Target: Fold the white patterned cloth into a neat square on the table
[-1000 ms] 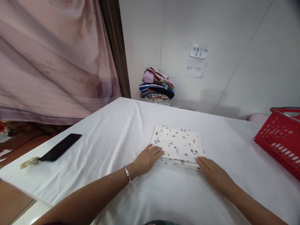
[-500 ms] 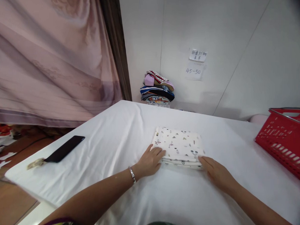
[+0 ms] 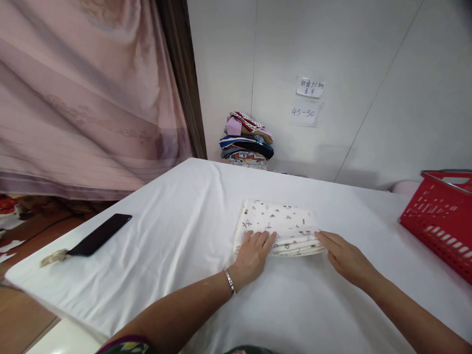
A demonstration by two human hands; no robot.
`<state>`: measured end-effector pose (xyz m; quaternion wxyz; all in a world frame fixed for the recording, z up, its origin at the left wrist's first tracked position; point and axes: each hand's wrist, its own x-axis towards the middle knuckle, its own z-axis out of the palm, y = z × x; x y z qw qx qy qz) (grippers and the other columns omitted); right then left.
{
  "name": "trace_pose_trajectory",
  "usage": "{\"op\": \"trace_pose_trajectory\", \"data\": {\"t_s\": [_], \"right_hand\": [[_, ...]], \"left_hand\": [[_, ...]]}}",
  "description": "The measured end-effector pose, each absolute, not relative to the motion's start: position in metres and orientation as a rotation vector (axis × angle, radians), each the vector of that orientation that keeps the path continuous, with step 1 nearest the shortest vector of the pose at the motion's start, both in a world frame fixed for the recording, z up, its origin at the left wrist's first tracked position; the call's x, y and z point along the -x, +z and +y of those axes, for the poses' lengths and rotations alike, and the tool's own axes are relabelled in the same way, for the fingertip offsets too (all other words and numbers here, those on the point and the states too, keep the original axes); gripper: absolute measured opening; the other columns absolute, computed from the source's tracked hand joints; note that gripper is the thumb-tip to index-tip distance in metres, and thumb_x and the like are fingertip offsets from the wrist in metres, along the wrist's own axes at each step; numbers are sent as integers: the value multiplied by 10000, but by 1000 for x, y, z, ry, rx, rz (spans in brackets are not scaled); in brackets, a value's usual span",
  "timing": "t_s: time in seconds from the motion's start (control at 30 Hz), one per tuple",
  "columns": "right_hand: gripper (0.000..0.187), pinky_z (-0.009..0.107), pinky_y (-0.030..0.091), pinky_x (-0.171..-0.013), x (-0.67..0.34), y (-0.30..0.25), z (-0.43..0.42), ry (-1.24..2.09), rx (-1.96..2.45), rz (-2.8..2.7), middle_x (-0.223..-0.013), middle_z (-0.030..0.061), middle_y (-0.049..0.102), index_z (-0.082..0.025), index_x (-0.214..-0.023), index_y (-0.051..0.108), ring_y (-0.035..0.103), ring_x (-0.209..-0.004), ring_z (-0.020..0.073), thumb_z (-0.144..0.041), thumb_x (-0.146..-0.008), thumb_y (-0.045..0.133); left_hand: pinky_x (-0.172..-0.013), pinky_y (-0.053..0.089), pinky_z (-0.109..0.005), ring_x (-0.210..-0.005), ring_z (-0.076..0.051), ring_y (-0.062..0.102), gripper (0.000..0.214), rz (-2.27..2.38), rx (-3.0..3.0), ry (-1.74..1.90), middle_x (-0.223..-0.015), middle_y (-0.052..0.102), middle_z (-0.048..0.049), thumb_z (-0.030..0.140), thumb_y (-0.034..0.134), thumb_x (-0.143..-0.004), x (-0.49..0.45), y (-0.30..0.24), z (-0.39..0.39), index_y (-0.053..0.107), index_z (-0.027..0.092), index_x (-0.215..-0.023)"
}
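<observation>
Here, both hands are touching a folded printed cloth (image 3: 283, 226) lying mid-table on the wrinkled white sheet (image 3: 171, 231).
Left hand (image 3: 254, 253) is lying flat and open on its soft near-left corner, gripping nothing; right hand (image 3: 344, 257) is resting open, fingertips meeting the layered near-right edge.

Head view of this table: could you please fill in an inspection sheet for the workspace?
Surface: white-sheeted table, wrinkled.
Job's things: folded printed cloth, lying flat mid-table.
Clutter: black phone near the left edge; red basket at right.
Hands: left hand flat on the cloth's near left corner; right hand open, fingertips at its near right edge.
Cables: nothing seen.
Surroundings: pink curtain, stack of folded clothes by the wall, paper notes stuck on it.
</observation>
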<state>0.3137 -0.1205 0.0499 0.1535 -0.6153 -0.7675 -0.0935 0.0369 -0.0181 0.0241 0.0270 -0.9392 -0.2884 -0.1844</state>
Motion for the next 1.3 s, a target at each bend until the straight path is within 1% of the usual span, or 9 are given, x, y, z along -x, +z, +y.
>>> {"op": "trace_pose_trajectory", "data": {"t_s": [0.23,0.3,0.53,0.7,0.87,0.93,1.07,1.17,1.3], "right_hand": [[573,318,506,-827,-315,66,-110,-289,1721,-2177,-1257,46,508,-275,-1337,342,521,-1091,188,-107,-790,335],[567,329,506,-825,-314,69,-107,-275,1722,-2175,-1247,43,516,-282,-1332,352,522,-1089,195,-114,-790,335],[558,333,506,-824,-320,67,-113,-271,1726,-2172,-1269,44,494,-284,-1339,333,516,-1093,196,-130,-804,330],[501,358,439,-933,-331,82,-120,-323,1694,-2056,-1269,60,480,-268,-1314,368,492,-1126,209,-169,-823,343],[418,356,416,-942,-335,140,-138,-380,1590,-1808,-1172,63,542,-250,-1198,480,532,-1062,217,-199,-792,394],[365,338,446,-879,-332,162,-147,-410,1605,-1671,-1053,43,597,-257,-1083,546,574,-965,203,-177,-764,389],[321,269,468,-684,-335,174,-140,-298,1781,-1527,-811,10,641,-228,-882,605,600,-756,169,-128,-695,364],[314,244,441,-593,-348,145,-104,-30,1964,-1520,-734,13,659,-191,-836,624,596,-703,171,-131,-678,360],[287,223,430,-581,-364,83,-44,268,2216,-1500,-718,13,677,-189,-710,638,602,-708,167,-121,-632,370]], "left_hand": [[-990,254,-484,-1087,-265,417,654,-1020,2924,-659,-1206,481,-112,271,535,-710,-39,21,-22,322,161,-1318],[-983,262,-484,-1070,-262,426,643,-1039,2908,-654,-1190,487,-111,257,525,-715,-41,19,-21,320,155,-1316],[-958,294,-442,-987,-217,479,583,-977,2816,-590,-1072,543,-81,25,390,-725,-28,21,-9,347,160,-1291],[-983,288,-439,-1011,-215,495,523,-933,2773,-710,-1064,568,-88,40,394,-735,-11,60,-4,394,159,-1245],[-989,329,-407,-1013,-202,522,483,-875,2804,-1081,-1097,576,-64,133,456,-758,-3,129,-18,406,196,-1235],[-934,397,-364,-1045,-209,516,500,-1009,2877,-1256,-1149,553,-54,193,506,-748,-1,153,-24,411,212,-1238],[-753,483,-268,-876,-160,582,513,-1355,3330,-1380,-1052,582,-27,237,566,-727,-2,167,-14,445,231,-1225],[-706,492,-264,-825,-159,598,524,-1701,3643,-1250,-1066,582,-63,250,620,-696,-14,140,19,487,195,-1200],[-721,484,-266,-877,-186,595,508,-2284,3520,-1043,-1104,583,-104,231,668,-644,-40,82,66,544,148,-1131]]}}
